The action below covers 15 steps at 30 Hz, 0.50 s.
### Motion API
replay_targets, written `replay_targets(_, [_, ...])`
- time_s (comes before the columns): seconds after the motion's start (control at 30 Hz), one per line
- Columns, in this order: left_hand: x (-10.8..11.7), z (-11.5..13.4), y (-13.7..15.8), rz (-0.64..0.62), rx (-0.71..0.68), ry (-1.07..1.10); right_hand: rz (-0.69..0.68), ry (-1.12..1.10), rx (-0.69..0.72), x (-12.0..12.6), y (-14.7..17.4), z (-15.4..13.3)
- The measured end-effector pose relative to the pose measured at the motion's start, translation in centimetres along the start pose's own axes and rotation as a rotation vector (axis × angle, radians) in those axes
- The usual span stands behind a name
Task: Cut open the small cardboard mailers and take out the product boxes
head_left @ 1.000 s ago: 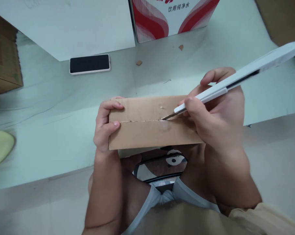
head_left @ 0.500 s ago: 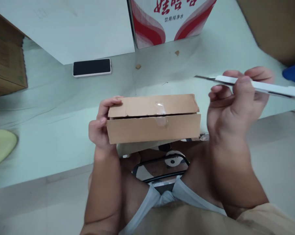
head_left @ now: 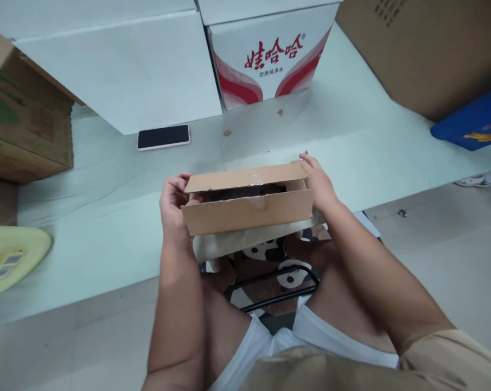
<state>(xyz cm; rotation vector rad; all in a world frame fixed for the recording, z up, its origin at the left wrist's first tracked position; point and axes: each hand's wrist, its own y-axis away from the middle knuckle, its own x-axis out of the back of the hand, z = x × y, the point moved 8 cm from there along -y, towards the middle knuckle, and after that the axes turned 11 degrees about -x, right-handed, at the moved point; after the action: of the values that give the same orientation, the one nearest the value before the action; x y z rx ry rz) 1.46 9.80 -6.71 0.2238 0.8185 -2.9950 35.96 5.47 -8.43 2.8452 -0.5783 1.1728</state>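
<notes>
A small brown cardboard box (head_left: 249, 214) stands at the near edge of the table. Its two top flaps are parted along a gap, with something dark inside. Clear tape (head_left: 258, 202) lies across the middle of the flaps. My left hand (head_left: 174, 198) grips the left end, fingers curled at the flap and into the gap. At the right end, my right hand (head_left: 319, 182) holds the box by its corner, the fingers partly hidden behind the flap. The white utility knife cannot be made out now; only a small grey tip shows beyond the right fingers.
A phone (head_left: 164, 137) lies beside a large white box (head_left: 139, 70). A red-and-white carton (head_left: 273, 65) stands behind. Brown cartons (head_left: 33, 125) are at left, a yellow container (head_left: 15, 260) at near left, a blue package (head_left: 473, 122) at right. Small cardboard scraps (head_left: 227, 132) lie on the table (head_left: 119, 228).
My right hand has moved left from holding the utility knife in the air onto the box's right end. The gap between the flaps is wider. The view has shifted.
</notes>
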Motion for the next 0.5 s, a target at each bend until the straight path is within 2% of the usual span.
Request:
replay_targets(0.1, [0.3, 3.0, -0.3, 0.014, -0.19, -0.21, 0.108, -0.166, 0.017, 2.5, 1.9, -2.1])
replay_targets(0.17, [0.3, 5.1, -0.2, 0.027, -0.266, -0.326, 0.136, -0.331, 0.128, 4.0, 3.8, -4.1])
replay_targets(0.23, [0.0, 6.1, -0.2, -0.006, -0.256, -0.352, 0.128, -0.445, 0.292, 5.1, 5.5, -6.1])
replay_targets(0.33, [-1.0, 5.9, 0.0, -0.168, -0.184, -0.259, -0.001, -0.427, 0.471, 4.8, 6.8, -8.3])
replay_targets(0.43, [-2.0, 4.5, 0.5, -0.394, -0.122, -0.192, -0.165, -0.275, 0.499, 3.2, 7.0, -8.7])
replay_targets(0.5, [-2.3, 3.9, 0.8, -0.477, -0.131, -0.187, -0.199, -0.211, 0.489, 2.7, 7.0, -8.4])
